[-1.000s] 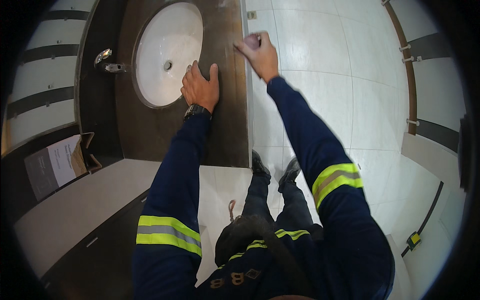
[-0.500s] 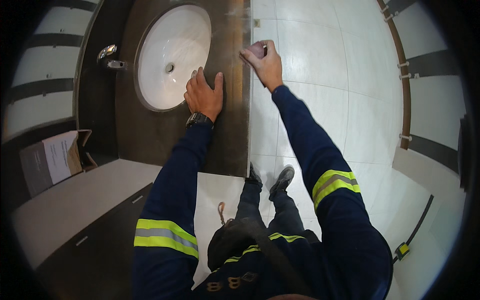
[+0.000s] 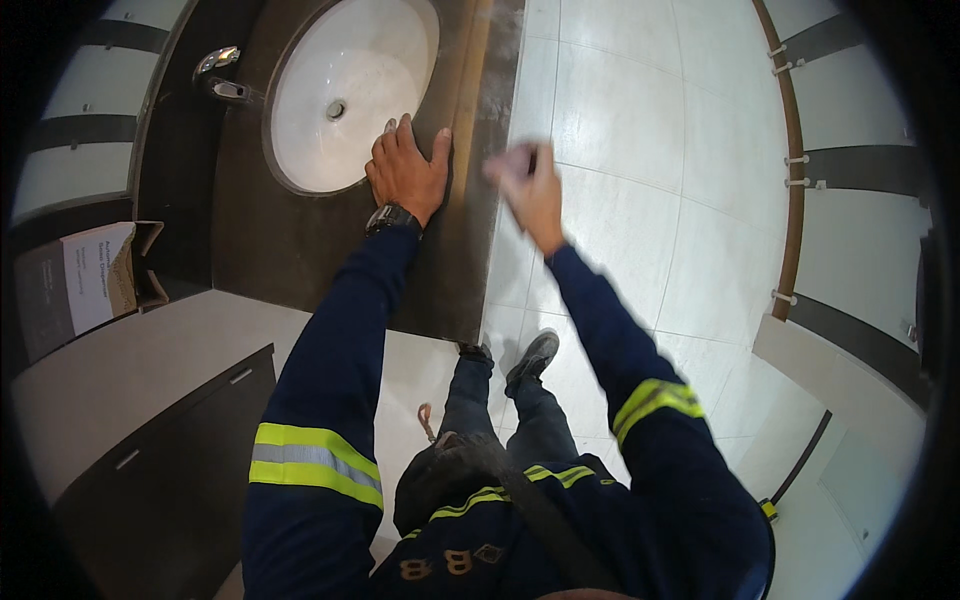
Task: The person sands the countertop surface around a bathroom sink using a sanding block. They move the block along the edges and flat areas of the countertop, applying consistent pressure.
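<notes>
My left hand (image 3: 408, 175) lies flat on the dark brown countertop (image 3: 430, 285), fingers spread, their tips by the rim of the white oval sink (image 3: 310, 90). A watch (image 3: 393, 217) is on that wrist. At the counter's right edge, my right hand (image 3: 537, 198) is closed on a reddish-mauve piece that looks like sandpaper (image 3: 515, 160). Motion blurs that hand and the piece. Pale dust streaks mark the counter's front edge near it.
Behind the sink stands a chrome faucet (image 3: 225, 78). An open cardboard box (image 3: 95, 275) rests on a pale ledge at left, above a dark cabinet (image 3: 165, 465). White floor tiles (image 3: 620, 225) lie to the right, with white panels and a brown rail (image 3: 793, 150) beyond.
My right hand has moved down the picture along the counter edge, toward me, with the piece in it. My left hand stays on the counter; the view has shifted slightly.
</notes>
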A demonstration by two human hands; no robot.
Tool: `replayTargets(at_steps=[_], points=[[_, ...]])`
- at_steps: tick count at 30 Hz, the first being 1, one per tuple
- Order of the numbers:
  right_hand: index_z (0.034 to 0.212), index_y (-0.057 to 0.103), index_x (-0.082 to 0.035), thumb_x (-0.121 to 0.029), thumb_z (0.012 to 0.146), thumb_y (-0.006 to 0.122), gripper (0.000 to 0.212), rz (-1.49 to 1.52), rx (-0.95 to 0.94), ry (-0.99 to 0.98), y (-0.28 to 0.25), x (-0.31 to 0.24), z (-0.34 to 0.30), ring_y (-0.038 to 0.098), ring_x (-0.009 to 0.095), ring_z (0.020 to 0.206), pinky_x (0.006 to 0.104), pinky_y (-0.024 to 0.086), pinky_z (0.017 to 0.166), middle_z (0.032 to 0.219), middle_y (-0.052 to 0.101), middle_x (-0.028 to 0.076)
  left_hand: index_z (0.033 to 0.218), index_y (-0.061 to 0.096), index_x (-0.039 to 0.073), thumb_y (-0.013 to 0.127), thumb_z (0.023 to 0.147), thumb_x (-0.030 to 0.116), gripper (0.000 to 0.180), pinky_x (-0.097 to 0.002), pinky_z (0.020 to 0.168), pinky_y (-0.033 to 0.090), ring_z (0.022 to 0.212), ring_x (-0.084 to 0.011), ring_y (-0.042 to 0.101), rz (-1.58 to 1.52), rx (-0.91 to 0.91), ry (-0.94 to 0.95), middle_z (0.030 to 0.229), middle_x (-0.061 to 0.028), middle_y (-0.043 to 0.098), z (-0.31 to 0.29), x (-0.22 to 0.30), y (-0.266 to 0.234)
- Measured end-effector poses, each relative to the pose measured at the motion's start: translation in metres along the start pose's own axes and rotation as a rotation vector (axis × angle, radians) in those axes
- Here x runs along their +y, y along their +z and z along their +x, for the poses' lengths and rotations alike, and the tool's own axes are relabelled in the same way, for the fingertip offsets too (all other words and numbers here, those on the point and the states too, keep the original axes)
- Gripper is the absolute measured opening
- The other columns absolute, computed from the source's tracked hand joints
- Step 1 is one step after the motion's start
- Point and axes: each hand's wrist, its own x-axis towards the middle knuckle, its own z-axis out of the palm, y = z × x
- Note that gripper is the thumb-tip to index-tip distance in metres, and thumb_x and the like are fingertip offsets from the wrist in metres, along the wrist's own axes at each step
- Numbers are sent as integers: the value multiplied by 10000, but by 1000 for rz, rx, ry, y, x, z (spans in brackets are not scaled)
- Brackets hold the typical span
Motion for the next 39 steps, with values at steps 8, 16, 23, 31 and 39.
replayTargets(at_steps=[8,16,23,31,39], points=[[1148,614,-26,-435,789,919,623,-124,131,-22,-8,-23,82,726,300,945,412,578,889,1036,736,181,1535,520,64,551,1031,619,750,-549,1174,365,1445,-393,468,12,33,33,1538,-210,546,0,0,5],[1143,618,-24,-370,841,895,537,16,63,-58,9,-2,-27,724,254,927,399,575,861,980,744,143,1539,508,48,539,1024,633,779,-534,1184,343,1472,-377,431,0,-14,-4,1567,-214,511,-2,-6,-4],[1210,564,-29,-444,823,900,659,-41,32,-1,1,-1,-2,723,325,931,436,571,837,1010,731,169,1533,523,52,548,1027,630,769,-541,1177,366,1450,-390,465,20,2,6,1547,-222,538,-1,-1,1],[1139,607,-18,-407,845,879,558,-158,181,-124,-7,-18,82,710,303,896,427,564,812,1005,731,165,1533,524,52,551,1034,613,752,-542,1182,370,1448,-401,471,22,7,20,1558,-215,534,2,6,5],[1141,610,-44,-414,776,931,611,7,-27,8,6,-4,-73,682,225,863,397,566,804,937,686,113,1553,496,59,521,1032,641,781,-536,1194,331,1482,-376,422,-5,-17,-17,1568,-214,517,1,-7,-1]])
